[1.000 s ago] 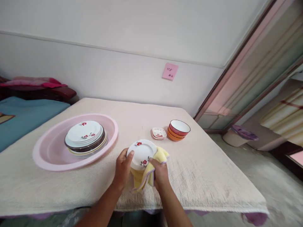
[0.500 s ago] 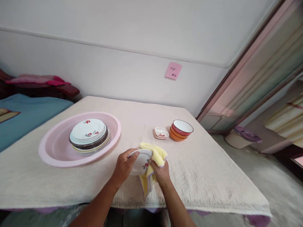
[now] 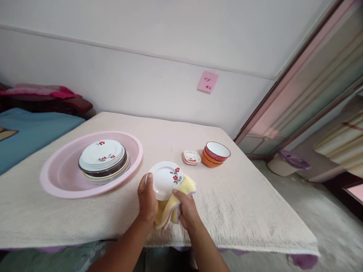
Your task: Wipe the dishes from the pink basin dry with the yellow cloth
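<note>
Partly curled left hand (image 3: 148, 197) on plate (image 3: 163, 181)

The plate (image 3: 162, 179) I hold: white, with red flowers and grey leaves near the rim; my cloth (image 3: 187, 185): yellow, edged in pale purple. Stack of plates (image 3: 99, 151): white on top with the same red-flower, grey-leaf pattern, dark brown and yellow edges lower down; basin (image 3: 55, 190): pale pink. Bowls (image 3: 214, 160): the uppermost red outside, white inside, dark-rimmed, with orange below; small dishes (image 3: 192, 157): whitish with a red motif; table cover (image 3: 241, 207): cream; wall note (image 3: 208, 82): pink, dark handwriting.
</note>
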The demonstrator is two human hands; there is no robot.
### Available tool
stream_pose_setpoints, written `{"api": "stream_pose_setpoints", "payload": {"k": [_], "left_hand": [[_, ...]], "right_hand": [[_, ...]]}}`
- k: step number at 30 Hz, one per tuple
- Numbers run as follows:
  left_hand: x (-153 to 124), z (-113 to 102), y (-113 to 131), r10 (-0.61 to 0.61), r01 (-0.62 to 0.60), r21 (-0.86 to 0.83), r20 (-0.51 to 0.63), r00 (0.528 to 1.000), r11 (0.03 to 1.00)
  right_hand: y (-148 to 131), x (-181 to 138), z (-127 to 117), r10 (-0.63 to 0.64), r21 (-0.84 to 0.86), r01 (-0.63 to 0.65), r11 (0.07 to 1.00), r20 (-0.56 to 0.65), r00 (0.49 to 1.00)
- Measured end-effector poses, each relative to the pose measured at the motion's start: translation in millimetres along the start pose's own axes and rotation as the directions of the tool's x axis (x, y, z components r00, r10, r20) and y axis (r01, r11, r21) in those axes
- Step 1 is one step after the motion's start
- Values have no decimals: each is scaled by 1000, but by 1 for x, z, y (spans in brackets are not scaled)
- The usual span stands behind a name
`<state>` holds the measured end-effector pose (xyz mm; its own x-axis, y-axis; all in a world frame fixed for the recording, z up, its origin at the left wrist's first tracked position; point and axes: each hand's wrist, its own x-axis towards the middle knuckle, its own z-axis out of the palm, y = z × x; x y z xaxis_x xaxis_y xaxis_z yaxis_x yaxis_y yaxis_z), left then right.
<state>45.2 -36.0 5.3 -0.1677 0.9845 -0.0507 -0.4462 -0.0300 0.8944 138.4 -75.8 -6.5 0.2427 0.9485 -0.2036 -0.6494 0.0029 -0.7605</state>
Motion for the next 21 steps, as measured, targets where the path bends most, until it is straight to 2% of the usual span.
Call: {"api": "stream_pose_setpoints", "payload": {"k": [3, 7, 9, 12, 17, 19, 21], "left_hand": [[0, 2, 2, -9, 9, 9, 15, 1000, 1000], [4, -2, 3, -77, 59, 98, 189, 979, 993], [10, -8, 2, -126, 109, 80, 266, 956, 991], [22, -18, 4, -145, 138, 45, 322, 936, 989], [30, -23, 19, -179, 85, 233, 422, 889, 969], [29, -22, 22, -206, 80, 278, 463, 862, 957], [28, -21, 22, -203, 64, 294, 472, 858, 954]], "right_hand": [[-1, 0, 2, 22, 8, -22, 1000, -24, 999], [-10, 5, -1, -29, 15, 31, 999, -106, 994], [-15, 9, -8, -68, -6, 68, 998, -118, 991], [-17, 14, -20, -113, -72, 106, 992, -94, 989], [-12, 21, -30, -117, -197, 104, 975, -57, 992], [-12, 23, -31, -105, -235, 96, 967, -26, 994], [-12, 25, -32, -101, -239, 97, 966, -2, 995]]}}
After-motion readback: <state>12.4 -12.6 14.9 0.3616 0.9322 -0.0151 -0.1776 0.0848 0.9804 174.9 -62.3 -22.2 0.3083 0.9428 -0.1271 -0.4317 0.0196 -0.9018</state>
